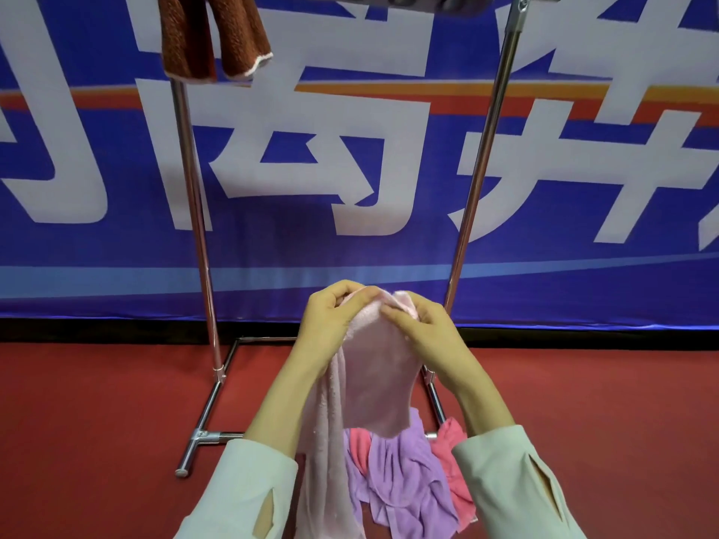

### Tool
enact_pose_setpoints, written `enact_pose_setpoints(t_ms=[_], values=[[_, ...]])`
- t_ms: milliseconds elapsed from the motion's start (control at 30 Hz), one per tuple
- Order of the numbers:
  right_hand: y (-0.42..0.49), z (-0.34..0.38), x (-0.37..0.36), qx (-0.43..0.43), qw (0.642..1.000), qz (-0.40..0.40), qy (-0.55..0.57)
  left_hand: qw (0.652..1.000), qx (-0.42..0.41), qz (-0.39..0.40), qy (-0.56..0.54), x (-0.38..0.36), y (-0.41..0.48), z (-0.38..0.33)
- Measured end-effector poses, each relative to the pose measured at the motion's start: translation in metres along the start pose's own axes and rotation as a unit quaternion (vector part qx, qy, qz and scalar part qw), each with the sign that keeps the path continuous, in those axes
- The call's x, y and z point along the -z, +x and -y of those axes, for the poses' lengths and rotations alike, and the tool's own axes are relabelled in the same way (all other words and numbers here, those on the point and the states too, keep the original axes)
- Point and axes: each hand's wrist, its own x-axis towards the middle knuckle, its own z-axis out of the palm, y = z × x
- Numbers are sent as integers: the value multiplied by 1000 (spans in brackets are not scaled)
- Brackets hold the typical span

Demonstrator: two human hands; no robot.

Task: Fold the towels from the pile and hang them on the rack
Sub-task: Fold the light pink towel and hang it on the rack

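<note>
We observe both hands raised at centre frame, gripping the top edge of a pale pink towel [373, 367]. The left hand [328, 328] and right hand [426, 334] have fingers pinched closed on the cloth, which hangs down between the forearms. Below, at 6 o'clock, the pile [404, 476] of purple and pink towels lies on the red floor [97, 422]. At 11 o'clock a brown towel [212, 35] hangs over the metal rack [194, 212].
</note>
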Motion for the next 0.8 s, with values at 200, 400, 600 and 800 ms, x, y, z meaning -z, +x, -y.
enact_pose_setpoints(t_ms=[200,400,600,800], values=[[6,7,0,-18,986,-147,80,993,56,87,62,8,-3,25],[4,15,9,-65,948,-221,218,995,97,18,9,20,-8,45],[3,5,3,-54,986,-74,141,994,58,-74,-47,4,1,14],[0,-1,-3,-42,998,29,-44,998,28,-44,-24,0,-1,9]])
